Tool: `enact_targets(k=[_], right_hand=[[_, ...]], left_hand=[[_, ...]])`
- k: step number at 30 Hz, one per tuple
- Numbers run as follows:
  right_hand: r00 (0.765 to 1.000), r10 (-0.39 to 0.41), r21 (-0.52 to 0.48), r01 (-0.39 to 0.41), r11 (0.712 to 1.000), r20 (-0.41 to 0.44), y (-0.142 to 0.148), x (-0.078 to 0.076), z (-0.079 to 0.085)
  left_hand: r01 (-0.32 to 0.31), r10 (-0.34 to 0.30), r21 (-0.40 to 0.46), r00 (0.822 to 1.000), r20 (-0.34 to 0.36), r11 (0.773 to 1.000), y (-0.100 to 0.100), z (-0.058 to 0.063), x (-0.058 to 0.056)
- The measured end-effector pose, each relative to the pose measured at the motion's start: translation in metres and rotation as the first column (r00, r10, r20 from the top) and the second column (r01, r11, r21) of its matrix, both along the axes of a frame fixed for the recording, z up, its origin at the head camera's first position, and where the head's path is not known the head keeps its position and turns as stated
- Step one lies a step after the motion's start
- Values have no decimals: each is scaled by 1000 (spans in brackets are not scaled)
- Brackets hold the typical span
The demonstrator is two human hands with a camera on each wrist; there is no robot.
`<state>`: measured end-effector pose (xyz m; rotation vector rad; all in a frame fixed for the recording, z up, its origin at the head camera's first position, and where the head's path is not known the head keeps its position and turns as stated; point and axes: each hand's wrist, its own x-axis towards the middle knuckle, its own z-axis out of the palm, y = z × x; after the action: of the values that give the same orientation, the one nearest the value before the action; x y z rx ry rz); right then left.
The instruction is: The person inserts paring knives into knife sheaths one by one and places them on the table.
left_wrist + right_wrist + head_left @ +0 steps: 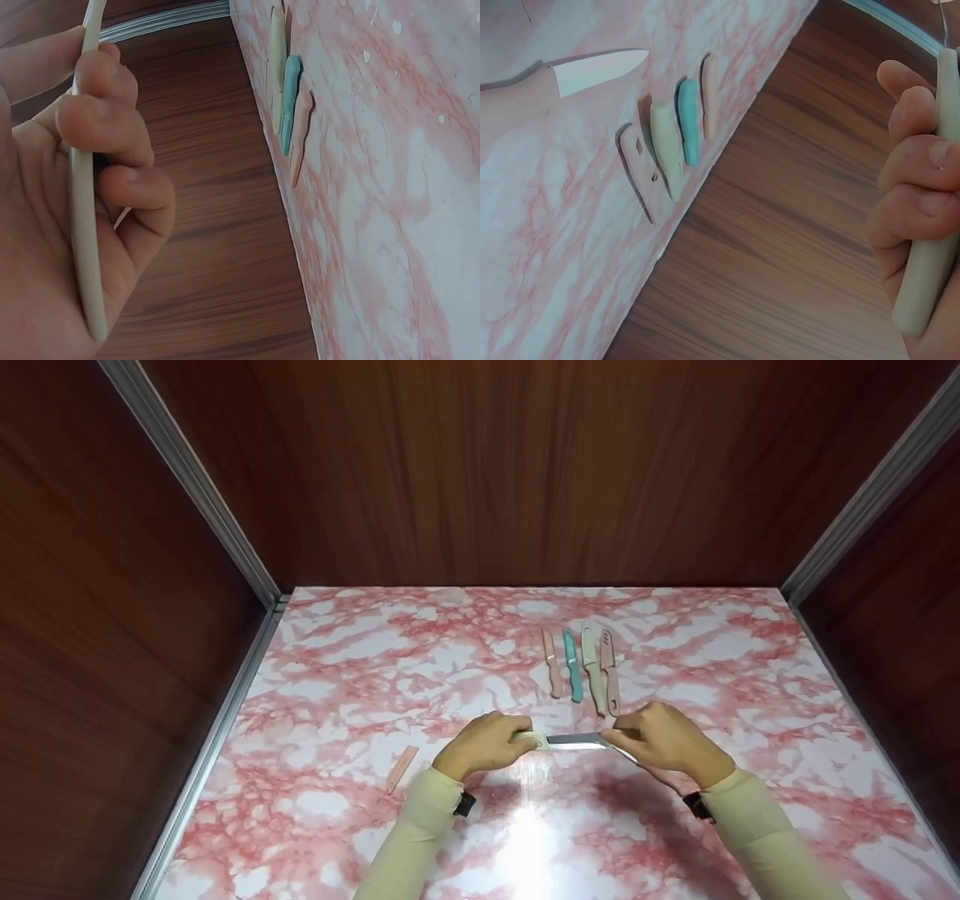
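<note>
My left hand [486,744] grips a slim cream sheath [85,225], its fingers curled round it. In my right hand [667,737] is the cream handle [928,285] of a knife. Its bare steel blade [577,741] spans the gap between both hands, level above the table. The blade's far end meets the sheath's mouth; how far inside it reaches is hidden. Below the right hand lies a second knife, with a pink handle [517,105] and bare blade [600,71]. A loose pink sheath [403,769] rests left of my left hand.
Beyond the hands, a row of sheathed knives lies on the marbled table [360,660]: a pink knife [555,679], a teal knife [575,682], a pale green knife [596,686] and a pink cleaver [612,686]. Brown wood-grain panels [480,472] enclose the table's back and sides.
</note>
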<state>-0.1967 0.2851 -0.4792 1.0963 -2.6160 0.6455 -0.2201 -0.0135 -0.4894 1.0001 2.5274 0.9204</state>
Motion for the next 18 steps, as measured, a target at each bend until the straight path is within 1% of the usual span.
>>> enact_targets(k=[4,9,18], right_hand=[[1000,-1,5,1,1000,-1,-2,-1,0],[1000,16,-2,-16,1000,6,-6,-1,1],[1000,18,-7,-18,1000,-8,-10,0,-1]], left_hand=[[-5,5,-6,1000,-6,1000,2,1,1],[-4,4,-7,1000,-9,1000,4,1,2],[-17,17,-4,1000,-19,1000,6,-1,4]])
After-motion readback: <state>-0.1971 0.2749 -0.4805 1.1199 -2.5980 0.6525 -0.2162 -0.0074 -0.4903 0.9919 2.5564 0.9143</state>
